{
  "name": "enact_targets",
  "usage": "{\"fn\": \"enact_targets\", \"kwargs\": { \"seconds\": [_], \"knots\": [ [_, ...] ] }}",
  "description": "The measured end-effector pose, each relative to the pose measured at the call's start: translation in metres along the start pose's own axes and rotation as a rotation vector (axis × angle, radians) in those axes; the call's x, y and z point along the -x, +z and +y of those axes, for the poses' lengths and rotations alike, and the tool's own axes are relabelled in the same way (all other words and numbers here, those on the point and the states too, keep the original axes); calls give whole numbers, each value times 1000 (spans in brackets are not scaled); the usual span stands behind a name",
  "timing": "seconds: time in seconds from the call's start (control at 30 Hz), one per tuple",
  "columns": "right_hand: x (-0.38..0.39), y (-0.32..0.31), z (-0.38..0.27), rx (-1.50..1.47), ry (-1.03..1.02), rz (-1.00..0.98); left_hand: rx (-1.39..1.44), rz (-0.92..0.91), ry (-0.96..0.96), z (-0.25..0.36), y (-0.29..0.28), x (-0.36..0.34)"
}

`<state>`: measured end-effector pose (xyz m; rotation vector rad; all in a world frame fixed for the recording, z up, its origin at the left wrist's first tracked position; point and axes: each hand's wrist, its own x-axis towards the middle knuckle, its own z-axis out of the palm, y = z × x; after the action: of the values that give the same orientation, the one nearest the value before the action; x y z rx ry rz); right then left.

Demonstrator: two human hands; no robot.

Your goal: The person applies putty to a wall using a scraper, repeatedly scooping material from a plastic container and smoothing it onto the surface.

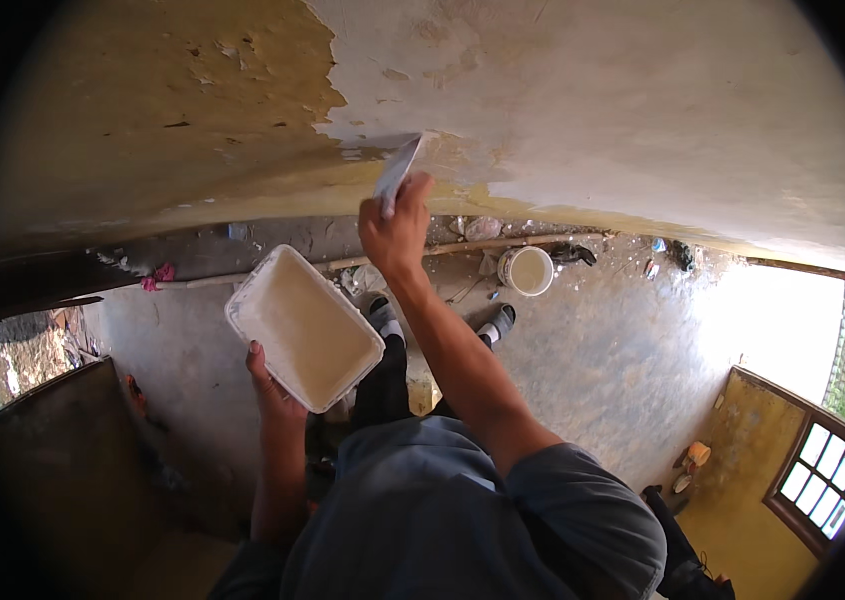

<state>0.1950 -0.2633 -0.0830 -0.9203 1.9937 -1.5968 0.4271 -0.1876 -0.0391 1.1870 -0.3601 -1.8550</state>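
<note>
My left hand [278, 390] grips a white rectangular tub [335, 298] from below, thumb over its near left side. Cream-coloured paste [305, 325] lies inside it. Ahead, my right hand [398, 228] is closed round a broad putty knife [400, 172], its blade edge at the wall. The blade hides part of the surface behind it. Left of the knife the wall is old yellow paint [193, 100] with a ragged, flaking edge. A whitish coat [623, 120] covers the right side. Around the blade, thin, patchy paste [463, 160] shows yellow through it.
A white bucket [527, 271] stands at the wall's foot, beside a dark crumpled bag [573, 254]. A long pole [453, 246] and debris lie along the base. My sandalled feet are on the concrete floor [603, 350]. At right are a bright doorway and a paned window [825, 470].
</note>
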Motion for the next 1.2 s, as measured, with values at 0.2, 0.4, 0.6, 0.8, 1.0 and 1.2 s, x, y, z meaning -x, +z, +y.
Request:
{"fn": "enact_targets", "kwargs": {
  "seconds": [0.2,0.4,0.6,0.8,1.0,1.2],
  "knots": [
    [-28,-10,2,17,56,243,-67,28,12,6,16,6],
    [26,-13,57,68,99,133,21,21,11,-2,0,2],
    [-23,35,63,174,-160,239,6,-2,3,1,9,-4],
    [25,16,172,-136,391,384,69,2,-27,-1,2,4],
    [-27,31,137,-496,434,213,75,-7,-29,-3,3,-2],
    [21,29,173,-792,897,213,56,28,-31,2,6,5]
  ]
}}
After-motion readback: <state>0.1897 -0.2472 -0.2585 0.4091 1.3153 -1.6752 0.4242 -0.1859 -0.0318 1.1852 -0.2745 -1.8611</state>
